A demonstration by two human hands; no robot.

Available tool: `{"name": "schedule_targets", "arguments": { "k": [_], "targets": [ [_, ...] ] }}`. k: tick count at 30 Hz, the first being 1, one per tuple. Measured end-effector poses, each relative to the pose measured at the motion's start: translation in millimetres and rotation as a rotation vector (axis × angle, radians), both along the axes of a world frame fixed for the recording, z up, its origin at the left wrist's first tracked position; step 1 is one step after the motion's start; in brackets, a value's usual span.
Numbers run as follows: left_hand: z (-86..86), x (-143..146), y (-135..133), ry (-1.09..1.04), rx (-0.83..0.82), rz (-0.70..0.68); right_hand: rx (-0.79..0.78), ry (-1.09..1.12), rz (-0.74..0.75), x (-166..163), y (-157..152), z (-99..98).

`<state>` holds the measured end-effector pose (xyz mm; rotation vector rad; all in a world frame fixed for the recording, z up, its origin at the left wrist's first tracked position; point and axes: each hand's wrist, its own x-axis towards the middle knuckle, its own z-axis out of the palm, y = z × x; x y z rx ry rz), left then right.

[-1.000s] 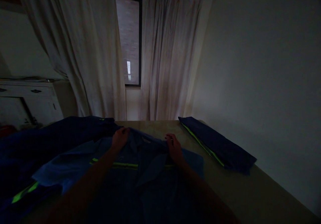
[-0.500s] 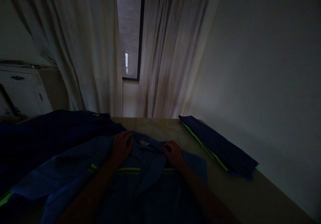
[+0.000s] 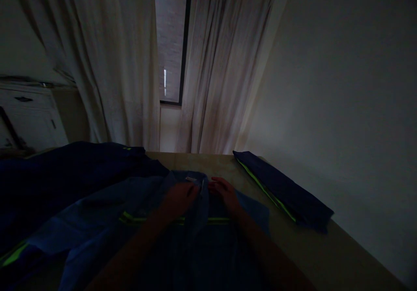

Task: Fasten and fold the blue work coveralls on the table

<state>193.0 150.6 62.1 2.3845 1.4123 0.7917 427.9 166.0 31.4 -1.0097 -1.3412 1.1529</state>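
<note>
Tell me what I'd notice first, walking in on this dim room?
Two bare hands, the left hand and right hand, meet at the collar of a blue work shirt spread on the table, its yellow-green stripe bright across the chest. To the right lies a folded dark garment with a similar stripe. Behind, pale curtains part over a narrow window.

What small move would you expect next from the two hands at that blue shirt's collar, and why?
Probably draw the two front edges together below the collar and press them flat. The left hand and right hand sit side by side at the open front of the blue shirt, near its neck label, which lies spread on the table. Their grip is unclear.
</note>
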Motion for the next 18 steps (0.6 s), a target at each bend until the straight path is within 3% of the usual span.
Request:
{"name": "schedule_targets", "arguments": {
  "k": [3, 6, 9, 14, 18],
  "targets": [
    [-3.1, 29.6, -15.5, 0.029, -0.098, 0.039, 0.034, -0.074, 0.009, 0.0, -1.4, 0.0],
    [-7.2, 38.0, -14.1, -0.018, -0.159, 0.066, 0.075, -0.186, -0.049, 0.7, -1.9, 1.9],
    [-2.6, 24.9, 4.4, -0.108, -0.211, 0.152, 0.153, -0.328, -0.012, -2.1, -6.8, 6.0],
    [13.3, -4.0, 26.4, -0.192, -0.199, 0.251, 0.434, -0.803, 0.263, -14.3, -23.7, 12.5],
    [3.7, -6.9, 20.1, -0.120, -0.174, 0.240, 0.532, -1.096, 0.261, -19.6, -29.4, 8.6]
  ]
}}
